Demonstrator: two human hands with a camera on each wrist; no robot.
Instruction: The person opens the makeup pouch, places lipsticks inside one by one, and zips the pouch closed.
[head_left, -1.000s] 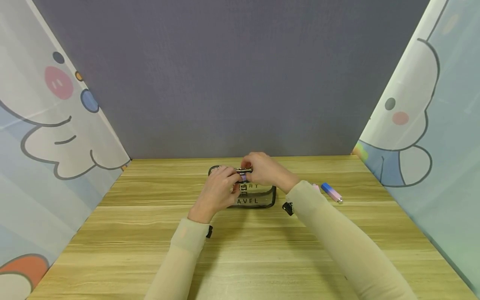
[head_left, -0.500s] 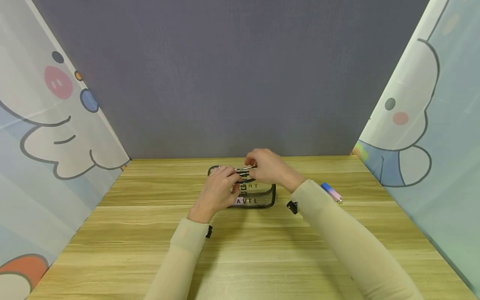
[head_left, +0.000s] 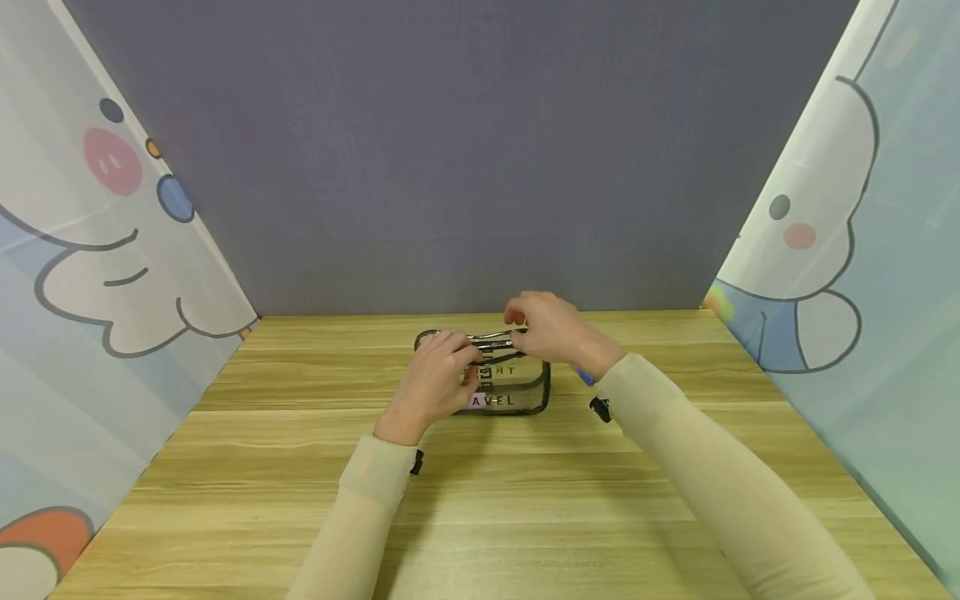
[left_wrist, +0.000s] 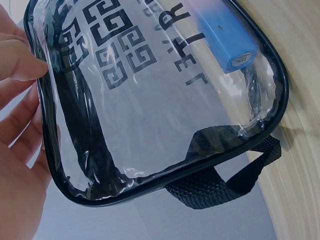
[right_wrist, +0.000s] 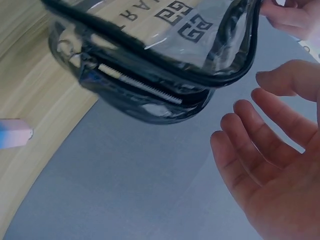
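Observation:
A clear pouch with black piping and black lettering stands on the table. My left hand pinches its upper edge; the thumb lies against the piping in the left wrist view. Through the clear plastic shows a blue-and-pink gradient stick, seemingly inside; in the head view its pale lilac part is near the bottom. My right hand is by the pouch's upper right corner. In the right wrist view its fingers are loosely bent, apart from the pouch, holding nothing.
Another blue-and-pink stick lies on the wooden table to the right, mostly hidden by my right forearm in the head view. A black strap loop sticks out from the pouch's end. A grey panel stands behind.
A lilac stick between my hands at the pouch's top has gone down inside, near the bottom. My right hand has moved right and slightly up. The left hand keeps its place.

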